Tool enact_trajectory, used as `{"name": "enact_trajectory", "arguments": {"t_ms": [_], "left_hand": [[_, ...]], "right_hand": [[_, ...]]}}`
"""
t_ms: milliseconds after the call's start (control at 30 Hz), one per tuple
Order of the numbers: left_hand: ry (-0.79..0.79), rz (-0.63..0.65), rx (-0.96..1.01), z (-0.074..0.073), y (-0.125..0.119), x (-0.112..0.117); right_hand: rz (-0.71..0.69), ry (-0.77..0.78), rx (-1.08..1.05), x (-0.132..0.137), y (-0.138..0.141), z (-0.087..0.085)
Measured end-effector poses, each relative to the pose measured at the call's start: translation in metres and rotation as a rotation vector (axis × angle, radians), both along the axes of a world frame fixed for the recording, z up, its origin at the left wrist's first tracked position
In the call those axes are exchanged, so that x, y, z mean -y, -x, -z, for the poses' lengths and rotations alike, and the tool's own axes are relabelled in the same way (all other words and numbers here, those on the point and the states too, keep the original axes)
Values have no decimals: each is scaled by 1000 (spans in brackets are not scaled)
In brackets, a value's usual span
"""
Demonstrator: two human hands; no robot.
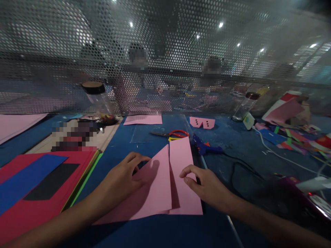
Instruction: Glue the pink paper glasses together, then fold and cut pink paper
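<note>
A folded sheet of pink paper (152, 186) lies before me, its left part slanting up toward a crease near the middle. My left hand (124, 175) grips the upper-left edge of this part, thumb over its face and fingers at the edge. The right part of the paper (182, 158) lies flatter. Over its right edge is my right hand (203, 184), thumb and forefinger apart with nothing seen between them. Scissors (178, 133) with red and yellow handles lie just beyond the paper. To their right rests a blue glue gun (205, 146) with a dark cord.
Red sheets (85, 162) with blue and black strips are stacked at left. Behind stand a lidded jar (99, 101), a pink sheet (143, 119), a pink cutout (202, 123) with black squares, and another jar (244, 106). Scraps (292, 139) and cables (279, 156) lie right. A perforated screen (165, 41) closes the back.
</note>
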State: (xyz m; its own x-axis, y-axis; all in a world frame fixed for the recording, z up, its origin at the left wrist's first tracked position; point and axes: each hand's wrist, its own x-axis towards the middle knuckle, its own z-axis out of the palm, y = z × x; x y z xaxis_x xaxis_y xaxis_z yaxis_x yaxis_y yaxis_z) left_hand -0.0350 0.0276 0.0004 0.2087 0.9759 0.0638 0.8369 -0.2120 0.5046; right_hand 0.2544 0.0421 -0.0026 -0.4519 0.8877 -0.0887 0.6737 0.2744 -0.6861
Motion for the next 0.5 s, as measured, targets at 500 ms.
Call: {"name": "enact_trajectory", "arguments": {"t_ms": [500], "left_hand": [[-19, -27, 218, 12, 9, -10]], "right_hand": [[22, -7, -18, 0, -1, 0]]}}
